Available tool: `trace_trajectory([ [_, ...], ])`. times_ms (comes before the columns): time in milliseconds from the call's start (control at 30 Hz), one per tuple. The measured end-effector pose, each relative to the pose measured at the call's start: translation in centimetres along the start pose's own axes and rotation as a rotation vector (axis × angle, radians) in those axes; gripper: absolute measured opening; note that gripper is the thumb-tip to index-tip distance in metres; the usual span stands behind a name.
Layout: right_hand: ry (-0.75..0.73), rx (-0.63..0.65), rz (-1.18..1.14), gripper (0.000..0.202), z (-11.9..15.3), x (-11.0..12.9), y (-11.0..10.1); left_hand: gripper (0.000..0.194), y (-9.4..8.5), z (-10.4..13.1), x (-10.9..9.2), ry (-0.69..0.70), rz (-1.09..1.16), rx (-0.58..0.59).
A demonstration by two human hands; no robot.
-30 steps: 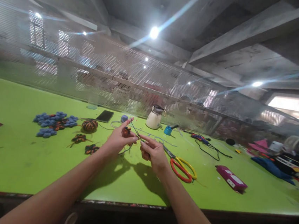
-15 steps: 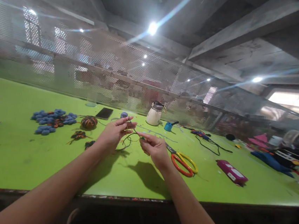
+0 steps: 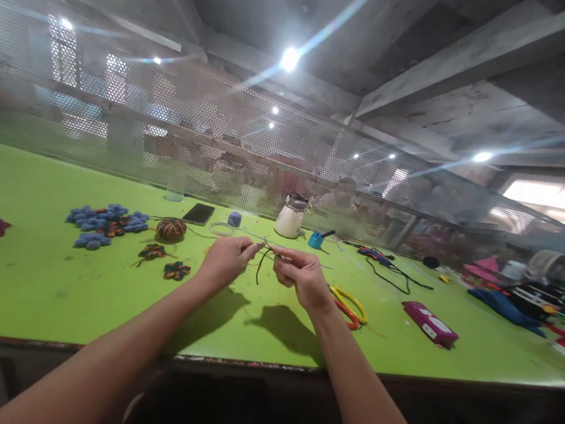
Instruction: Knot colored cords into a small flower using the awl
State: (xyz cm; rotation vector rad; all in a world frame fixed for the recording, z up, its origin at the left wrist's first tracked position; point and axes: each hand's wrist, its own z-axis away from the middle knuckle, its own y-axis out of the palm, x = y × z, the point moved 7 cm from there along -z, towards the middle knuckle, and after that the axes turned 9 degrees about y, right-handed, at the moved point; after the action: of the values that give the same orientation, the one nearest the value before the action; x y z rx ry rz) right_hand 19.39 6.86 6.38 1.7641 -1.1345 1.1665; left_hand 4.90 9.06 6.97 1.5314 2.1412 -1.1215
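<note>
My left hand (image 3: 228,258) is closed in a pinch on a dark strand of yarn (image 3: 258,273), whose loose end hangs between my hands. My right hand (image 3: 301,274) pinches the same strand just to the right, and a small dark bit shows at its fingertips. Both hands are raised over the green table, close together. Left of them lie a dark multicoloured crochet flower (image 3: 177,270) and another flower (image 3: 152,253) with loose ends. Scissors (image 3: 351,304) with red and yellow handles lie partly hidden behind my right hand.
Blue crochet flowers (image 3: 92,219) lie at the left beside a variegated yarn ball (image 3: 171,229). Behind my hands are a phone (image 3: 199,214), a blue yarn roll (image 3: 234,219), a white flask (image 3: 291,216) and a blue pot (image 3: 316,240). A purple box (image 3: 430,323) lies right.
My left hand has turned and lowered, its spread fingers closing into a pinch. The wide loop of yarn is gone; a short end hangs down. The multicoloured flower has come into fuller view.
</note>
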Motion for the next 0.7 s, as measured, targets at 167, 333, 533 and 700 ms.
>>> trace_trajectory([
  [167,-0.009,-0.048,-0.034,0.028,-0.3,0.3,-1.3,0.037,1.0,0.4,-0.1,-0.179,0.525,0.169],
  [333,0.013,-0.064,-0.019,0.03,-0.5,-0.1,-1.4,0.02,0.7,0.7,-0.7,-0.335,1.15,0.066],
  [533,-0.006,-0.055,-0.008,0.03,-0.4,-0.2,-0.7,0.009,0.7,0.8,0.1,-0.464,1.342,-0.073],
  [700,-0.021,-0.059,0.041,0.03,-0.3,0.0,-0.7,0.01,1.1,0.6,1.8,-0.494,1.148,-0.054],
])
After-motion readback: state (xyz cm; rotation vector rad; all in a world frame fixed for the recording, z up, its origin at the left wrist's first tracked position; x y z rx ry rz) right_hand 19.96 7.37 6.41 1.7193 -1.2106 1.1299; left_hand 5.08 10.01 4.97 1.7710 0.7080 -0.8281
